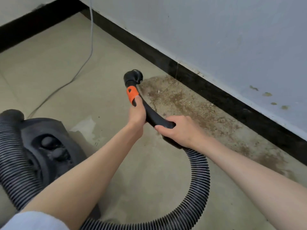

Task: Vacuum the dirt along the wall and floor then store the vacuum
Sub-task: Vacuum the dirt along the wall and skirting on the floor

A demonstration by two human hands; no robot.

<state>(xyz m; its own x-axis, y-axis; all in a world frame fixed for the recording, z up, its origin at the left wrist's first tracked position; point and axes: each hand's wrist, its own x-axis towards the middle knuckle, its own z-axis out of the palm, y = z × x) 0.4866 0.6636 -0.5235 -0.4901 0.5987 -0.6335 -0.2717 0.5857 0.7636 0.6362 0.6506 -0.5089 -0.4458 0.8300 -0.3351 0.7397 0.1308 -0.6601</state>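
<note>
A black curved vacuum wand [152,116] with an orange collar [132,93] ends in a round brush nozzle [133,78] held just over the floor. My left hand [137,113] grips the wand just below the orange collar. My right hand [179,130] grips the wand's lower end where the ribbed hose [198,183] joins. Brown dirt [191,105] lies spread on the beige floor along the black skirting [207,87], to the right of the nozzle. The black vacuum body [49,145] stands at the lower left.
A grey power cable [83,63] runs from the far corner across the floor toward the vacuum. The white wall [216,39] carries several brown spots [267,94] above the skirting. A second hose section [13,155] curves over the vacuum at the left edge.
</note>
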